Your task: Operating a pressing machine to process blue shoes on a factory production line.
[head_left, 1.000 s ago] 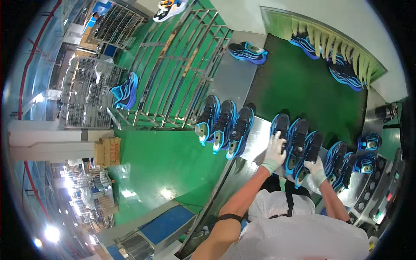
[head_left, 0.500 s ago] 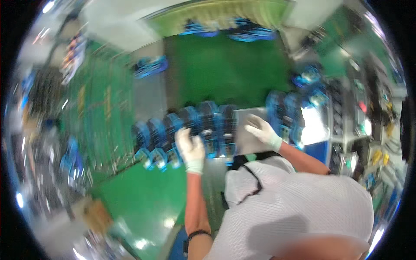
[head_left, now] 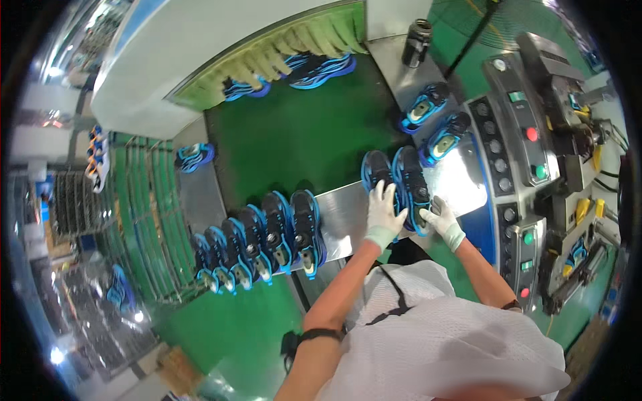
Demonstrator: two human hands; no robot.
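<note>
A pair of black running shoes with bright blue soles and trim stands side by side on the metal ledge before me. My left hand (head_left: 386, 212), in a white glove, lies over the left shoe (head_left: 378, 165) with its fingers stretched along it and the thumb toward the other shoe. At the heel of the right shoe (head_left: 410, 175) is my right hand (head_left: 441, 220), also gloved, its thumb and fingers apart; the thumb is at the shoe's side. I see neither hand closed round a shoe.
Several like shoes (head_left: 275, 230) line the ledge (head_left: 342, 212) at left. Beyond lies a green conveyor belt (head_left: 294, 134), with shoes under a fringed curtain (head_left: 267, 57). Two shoes and a dark bottle (head_left: 417, 43) stand at right, beside a button panel (head_left: 525, 134). A wire rack (head_left: 150, 214) is left.
My view has turned right and sharpened. My hands have moved from the ledge's middle, left one near the shoe row, to the pair at the right.
</note>
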